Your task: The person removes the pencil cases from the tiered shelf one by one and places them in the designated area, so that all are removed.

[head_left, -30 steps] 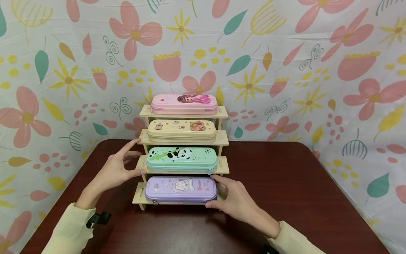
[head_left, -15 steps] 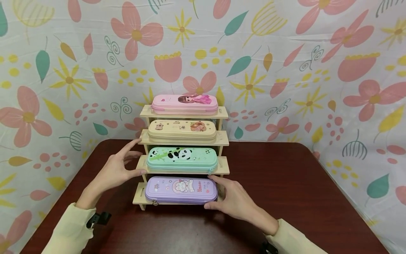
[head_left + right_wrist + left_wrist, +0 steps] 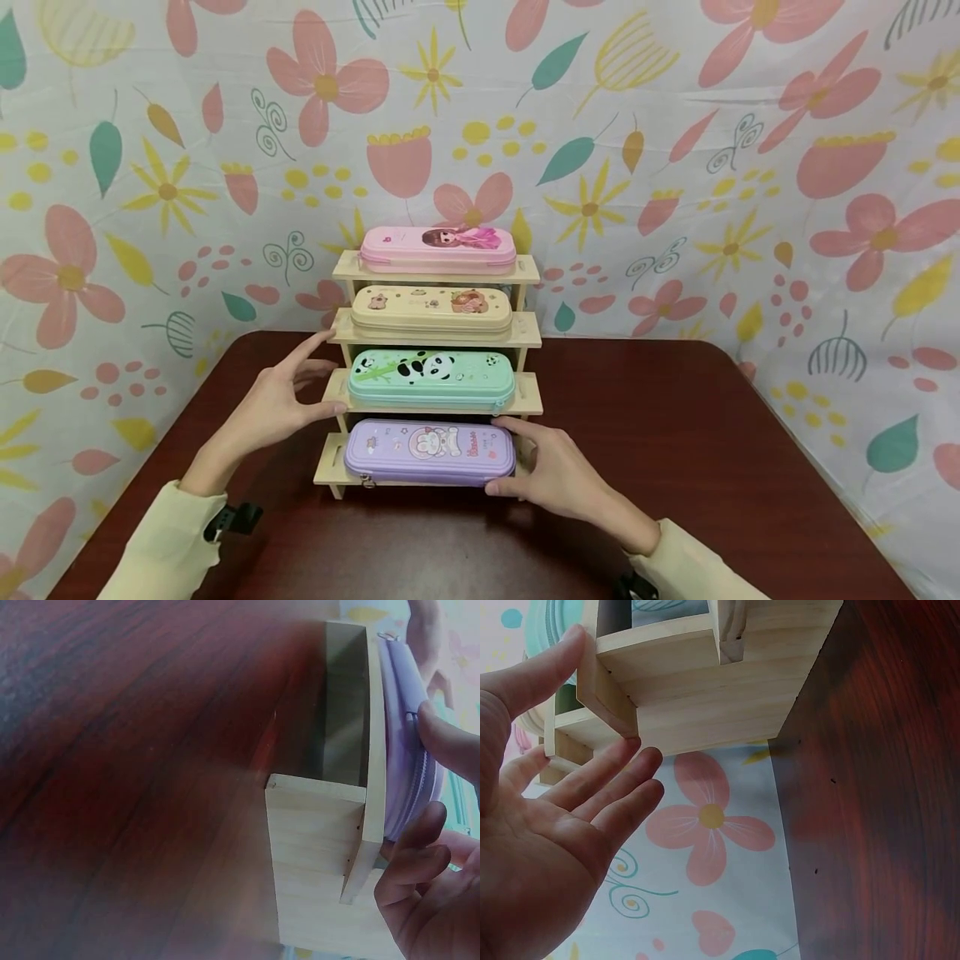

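A purple pencil case (image 3: 429,454) with a bunny print lies on the lowest step of a four-tier light wooden rack (image 3: 330,454). My right hand (image 3: 558,471) grips the case's right end, thumb at the front and index finger behind; its curled lower fingers show beside the step in the right wrist view. My left hand (image 3: 273,400) holds the rack's left side. In the left wrist view, its thumb and middle finger span one board's end, with the index finger at a higher step. A green panda pencil case (image 3: 431,377) sits on the second step.
Above are a cream pencil case (image 3: 431,312) and a pink pencil case (image 3: 438,248) on the upper steps. The rack stands on a dark red-brown table (image 3: 660,433), in front of a flower-printed cloth backdrop (image 3: 525,83).
Early in this second, the purple case's right end came slightly forward with my right hand. The left hand keeps its place, and the head view tips up a little.
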Available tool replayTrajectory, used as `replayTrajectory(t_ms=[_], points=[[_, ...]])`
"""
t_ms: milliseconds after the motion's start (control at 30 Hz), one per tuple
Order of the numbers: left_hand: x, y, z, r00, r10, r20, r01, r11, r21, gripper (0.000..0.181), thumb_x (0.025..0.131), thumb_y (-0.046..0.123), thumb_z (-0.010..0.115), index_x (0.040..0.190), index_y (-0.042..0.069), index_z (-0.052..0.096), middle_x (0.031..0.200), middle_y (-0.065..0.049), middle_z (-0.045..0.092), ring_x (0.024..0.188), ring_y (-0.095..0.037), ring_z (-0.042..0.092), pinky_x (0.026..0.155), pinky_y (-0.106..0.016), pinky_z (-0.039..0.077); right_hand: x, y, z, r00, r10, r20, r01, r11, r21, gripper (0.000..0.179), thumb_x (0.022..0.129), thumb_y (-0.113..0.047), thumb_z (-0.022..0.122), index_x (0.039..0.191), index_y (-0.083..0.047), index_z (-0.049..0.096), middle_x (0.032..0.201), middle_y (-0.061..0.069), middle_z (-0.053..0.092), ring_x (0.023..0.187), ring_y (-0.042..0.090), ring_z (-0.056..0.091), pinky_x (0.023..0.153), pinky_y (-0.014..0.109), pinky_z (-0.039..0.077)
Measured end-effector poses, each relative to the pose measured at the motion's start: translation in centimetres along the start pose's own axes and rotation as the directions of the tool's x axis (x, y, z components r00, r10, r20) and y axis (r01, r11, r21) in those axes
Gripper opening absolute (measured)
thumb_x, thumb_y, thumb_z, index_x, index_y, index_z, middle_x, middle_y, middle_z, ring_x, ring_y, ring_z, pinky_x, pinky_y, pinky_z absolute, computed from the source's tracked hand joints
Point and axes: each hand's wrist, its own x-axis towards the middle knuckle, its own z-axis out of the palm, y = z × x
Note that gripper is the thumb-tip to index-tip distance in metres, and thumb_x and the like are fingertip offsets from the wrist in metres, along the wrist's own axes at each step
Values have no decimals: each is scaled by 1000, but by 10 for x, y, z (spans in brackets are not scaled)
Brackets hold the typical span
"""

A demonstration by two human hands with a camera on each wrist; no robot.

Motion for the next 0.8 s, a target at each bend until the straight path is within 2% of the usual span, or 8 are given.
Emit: replayTrajectory(t_ms=[200,533,800], points=[[-2,0,1,1000,-6,-1,6,1000,5,106,82,22,95,167,27,32,129,-17,69,122,-38,66,102,-62,52,1,3,4,1000,-3,10,3,999,37,83,73,-47,98,142,-15,66,123,-1,72,93,13,60,83,28,51],[-2,0,0,1000,1,-4,-1,1000,-2,106,81,19,95,166,26,32,129,-17,70,121,-37,66,101,-61,53,1,4,3,1000,1,6,-2,998,55,83,72,-46,99,142,-17,66,125,-1,71,95,14,60,85,29,50],[0,-1,1,1000,5,-5,-5,1000,-6,105,83,21,94,167,26,31,130,-19,69,122,-39,66,102,-62,52,6,2,2,998,-23,62,15,993,121,90,72,-37,100,147,-7,60,91,-7,69,80,18,61,68,24,47]])
